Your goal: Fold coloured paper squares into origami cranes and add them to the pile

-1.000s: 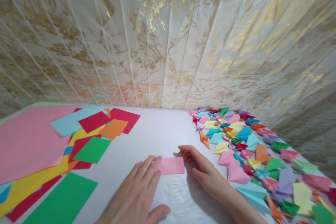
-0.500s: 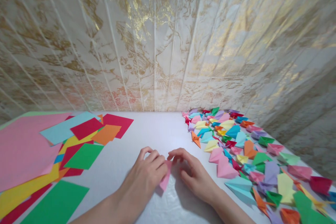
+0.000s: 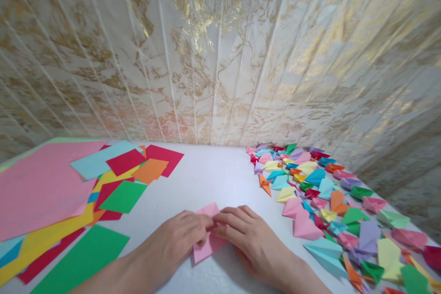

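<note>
A pink sheet of paper (image 3: 206,252), partly opened out with crease lines, lies on the white table in front of me. My left hand (image 3: 181,239) reaches over its left side, fingers curled and pinching at the middle of the paper. From the other side my right hand (image 3: 250,234) meets it, fingertips closed on the paper's centre and right edge. The fingers of both hands nearly touch and cover much of the sheet; the exact fold under them is hidden.
Many small folded paper pieces (image 3: 306,227) in mixed colours spread along the right side. Loose coloured sheets lie at left, including a large pink sheet (image 3: 41,183) and a green sheet (image 3: 82,262). A gold-patterned curtain (image 3: 206,55) hangs behind the white table (image 3: 206,170).
The pink paper has gone from a narrow folded piece under my left hand to a wider, opened shape. My right hand has come left onto it. The view has shifted slightly left.
</note>
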### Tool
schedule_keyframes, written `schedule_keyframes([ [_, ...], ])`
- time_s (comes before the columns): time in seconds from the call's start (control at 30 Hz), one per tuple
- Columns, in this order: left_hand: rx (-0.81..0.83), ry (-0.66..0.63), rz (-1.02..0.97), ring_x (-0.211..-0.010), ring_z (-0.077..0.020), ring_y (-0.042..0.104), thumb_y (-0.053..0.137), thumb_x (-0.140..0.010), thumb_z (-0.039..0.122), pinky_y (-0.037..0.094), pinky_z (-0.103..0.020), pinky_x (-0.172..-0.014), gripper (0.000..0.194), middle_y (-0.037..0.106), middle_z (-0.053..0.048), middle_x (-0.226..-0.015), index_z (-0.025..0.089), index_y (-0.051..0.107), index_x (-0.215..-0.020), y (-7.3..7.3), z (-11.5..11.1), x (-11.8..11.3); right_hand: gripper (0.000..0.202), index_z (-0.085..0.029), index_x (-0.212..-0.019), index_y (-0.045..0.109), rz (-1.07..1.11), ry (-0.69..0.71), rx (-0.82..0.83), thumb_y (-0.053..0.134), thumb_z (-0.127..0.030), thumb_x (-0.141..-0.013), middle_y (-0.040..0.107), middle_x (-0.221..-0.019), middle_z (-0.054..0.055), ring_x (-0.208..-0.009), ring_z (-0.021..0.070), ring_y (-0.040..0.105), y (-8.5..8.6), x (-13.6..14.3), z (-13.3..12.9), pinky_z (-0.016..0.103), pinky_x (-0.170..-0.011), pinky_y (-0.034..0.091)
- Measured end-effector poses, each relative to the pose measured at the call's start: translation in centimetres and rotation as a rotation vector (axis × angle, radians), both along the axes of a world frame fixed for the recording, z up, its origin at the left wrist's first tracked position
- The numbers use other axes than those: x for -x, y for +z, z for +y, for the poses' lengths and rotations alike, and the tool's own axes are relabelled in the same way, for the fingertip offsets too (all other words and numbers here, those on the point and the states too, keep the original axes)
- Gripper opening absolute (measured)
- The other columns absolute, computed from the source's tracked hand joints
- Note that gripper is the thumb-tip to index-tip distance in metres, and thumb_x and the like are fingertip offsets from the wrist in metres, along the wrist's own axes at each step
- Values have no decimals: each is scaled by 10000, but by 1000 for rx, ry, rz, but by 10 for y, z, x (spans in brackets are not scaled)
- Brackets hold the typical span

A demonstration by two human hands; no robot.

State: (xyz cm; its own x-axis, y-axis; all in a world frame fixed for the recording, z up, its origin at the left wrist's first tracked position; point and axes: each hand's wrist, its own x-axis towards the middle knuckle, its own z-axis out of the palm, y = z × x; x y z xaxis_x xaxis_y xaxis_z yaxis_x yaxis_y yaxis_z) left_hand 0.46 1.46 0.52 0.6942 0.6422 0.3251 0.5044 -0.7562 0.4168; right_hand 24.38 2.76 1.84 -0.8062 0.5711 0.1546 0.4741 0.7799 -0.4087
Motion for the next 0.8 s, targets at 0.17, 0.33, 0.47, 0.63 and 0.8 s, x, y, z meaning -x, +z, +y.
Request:
schedule_keyframes([
  [0.17,-165,172,68,-1031,-152,637,372,-882,38,480,-230,-928,313,698,-33,-1119,209,571,-1053,3,-18,4,426,-229,-1202,569,17,-49,89,554,-85,-802,640,-1191,64,-1052,225,577,2,7,-3,365,-921,406],
  [0.33,-232,227,111,-847,-162,628,394,-904,71,486,-254,-845,269,687,1,-924,227,612,-898,0,-24,3,234,-225,-1114,612,5,-70,65,609,-208,-881,645,-1118,56,-980,219,571,-3,12,-1,348,-868,406],
  [0.47,-206,316,20,-795,-181,622,392,-912,122,487,-286,-763,238,672,-12,-874,221,598,-845,-3,-22,2,142,-196,-936,634,69,-165,105,497,-166,-958,671,-933,35,-855,176,591,-7,20,10,304,-808,403],
  [0.63,-342,461,93,-883,-201,642,398,-916,150,465,-310,-791,280,706,-45,-988,176,594,-1114,-9,-27,6,71,-182,-870,632,82,-416,233,584,-130,-870,628,-824,7,-692,132,555,-3,35,26,227,-636,376],
  [0.8,-594,340,281,-1153,-241,552,501,-893,255,369,-345,-952,396,654,-67,-1293,154,584,-1267,-21,-35,12,114,-196,-833,662,36,-455,283,602,-108,-796,642,-767,-17,-651,122,546,2,46,36,218,-614,346],
])
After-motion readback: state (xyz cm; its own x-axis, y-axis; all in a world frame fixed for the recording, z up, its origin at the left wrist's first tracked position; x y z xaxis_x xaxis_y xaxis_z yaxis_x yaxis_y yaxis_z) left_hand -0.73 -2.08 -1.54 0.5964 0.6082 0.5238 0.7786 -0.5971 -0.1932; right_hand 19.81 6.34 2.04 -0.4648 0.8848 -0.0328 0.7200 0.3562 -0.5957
